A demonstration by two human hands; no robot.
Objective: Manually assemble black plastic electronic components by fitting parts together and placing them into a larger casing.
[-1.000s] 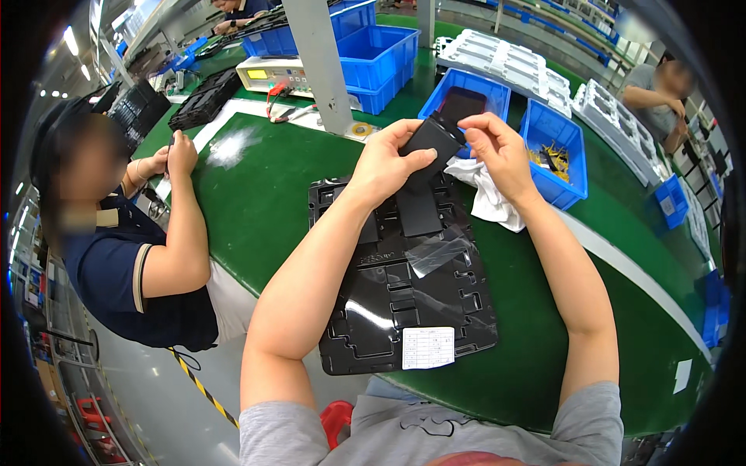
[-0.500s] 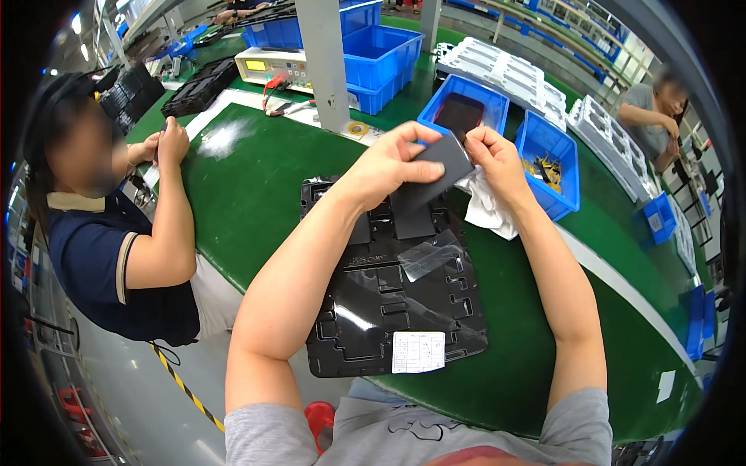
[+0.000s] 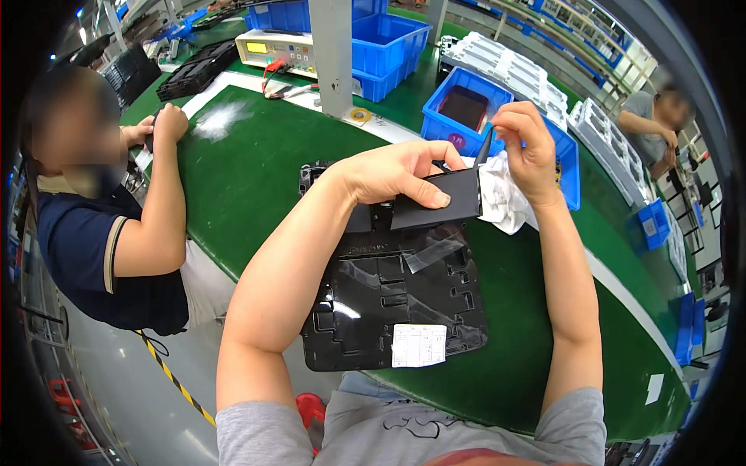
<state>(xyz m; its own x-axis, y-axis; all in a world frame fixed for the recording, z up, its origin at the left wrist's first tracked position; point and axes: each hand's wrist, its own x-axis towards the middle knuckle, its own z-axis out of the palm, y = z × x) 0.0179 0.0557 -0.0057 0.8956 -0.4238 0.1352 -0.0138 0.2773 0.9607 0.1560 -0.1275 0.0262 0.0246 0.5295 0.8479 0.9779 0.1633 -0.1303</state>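
Note:
My left hand grips a flat black rectangular piece by its edges, thumb on its face; its exact kind I cannot make out. From its far right corner a narrow black strip stands up, pinched at the upper end between the thumb and finger of my right hand. Beneath my hands lies a black moulded plastic tray. On it are a piece of clear film and a white printed label. A crumpled white cloth sits beside the tray, below my right hand.
Beyond my hands stands a blue bin with a dark, red-edged item. A tester with red leads, a metal post and a tape roll stand at the back. A co-worker works at the left of the green table.
My right hand has moved up and right, and the black strip now stretches from the piece to its fingers. My left hand has lowered and tilted the piece.

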